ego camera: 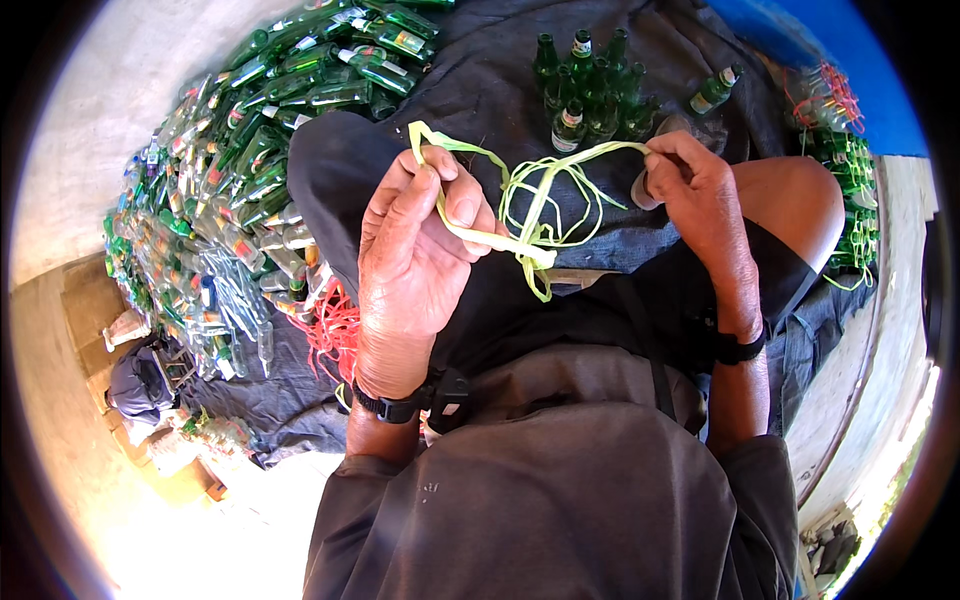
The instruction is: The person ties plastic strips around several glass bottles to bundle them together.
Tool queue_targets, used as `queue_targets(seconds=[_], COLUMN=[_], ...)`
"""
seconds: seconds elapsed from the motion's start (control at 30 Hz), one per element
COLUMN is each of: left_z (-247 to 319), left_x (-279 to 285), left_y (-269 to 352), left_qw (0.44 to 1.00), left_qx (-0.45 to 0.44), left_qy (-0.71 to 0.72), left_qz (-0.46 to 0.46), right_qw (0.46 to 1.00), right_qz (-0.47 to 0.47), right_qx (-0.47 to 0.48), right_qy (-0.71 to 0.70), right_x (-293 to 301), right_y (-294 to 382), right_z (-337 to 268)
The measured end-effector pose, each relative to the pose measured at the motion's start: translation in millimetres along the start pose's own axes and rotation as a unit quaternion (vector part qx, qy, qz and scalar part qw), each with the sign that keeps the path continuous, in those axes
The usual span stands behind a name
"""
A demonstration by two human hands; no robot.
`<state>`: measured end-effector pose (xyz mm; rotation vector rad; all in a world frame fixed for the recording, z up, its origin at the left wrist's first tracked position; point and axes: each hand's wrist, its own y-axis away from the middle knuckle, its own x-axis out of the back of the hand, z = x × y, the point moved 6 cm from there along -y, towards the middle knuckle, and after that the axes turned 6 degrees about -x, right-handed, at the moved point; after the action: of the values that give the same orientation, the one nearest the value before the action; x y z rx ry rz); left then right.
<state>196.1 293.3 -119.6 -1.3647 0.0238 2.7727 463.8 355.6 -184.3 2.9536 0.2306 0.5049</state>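
Observation:
Between my two hands hangs a yellow-green plastic string point(536, 202), loosely looped and tangled in the middle. My left hand point(420, 240) pinches one part of it between thumb and forefinger, and the string runs on across the other fingers. On the right, my right hand point(694, 187) pinches another stretch of it with thumb and fingertips. A knotted clump of string dangles just right of the left fingers. Beyond the hands, a group of upright green glass bottles point(581, 124) stands close together on a dark ground sheet point(487, 82).
A large heap of green and clear glass bottles point(255, 157) lies to the left. Red plastic strings point(330, 322) lie beside my left wrist. One green bottle point(716, 90) stands apart at the upper right. Bundles of tied green bottles point(851, 202) are stacked at far right.

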Motion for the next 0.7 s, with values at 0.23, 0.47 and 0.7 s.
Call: queue_targets(seconds=[0.23,0.47,0.7], left_z=[-2,-13,-14], left_x=[-3,-6,-6], left_y=[-7,-13,-12], left_qw=[0.999,0.998,0.997], left_qx=[-0.019,-0.027,-0.036], left_qy=[-0.034,-0.047,-0.067], left_qz=[-0.004,-0.010,0.004], right_qw=[0.985,0.971,0.974], right_qz=[-0.014,-0.123,-0.158], right_qx=[0.059,0.197,0.123], right_qy=[0.162,0.054,-0.102], right_x=[-13,-35,-44], right_y=[17,39,36], right_z=[-35,-93,-74])
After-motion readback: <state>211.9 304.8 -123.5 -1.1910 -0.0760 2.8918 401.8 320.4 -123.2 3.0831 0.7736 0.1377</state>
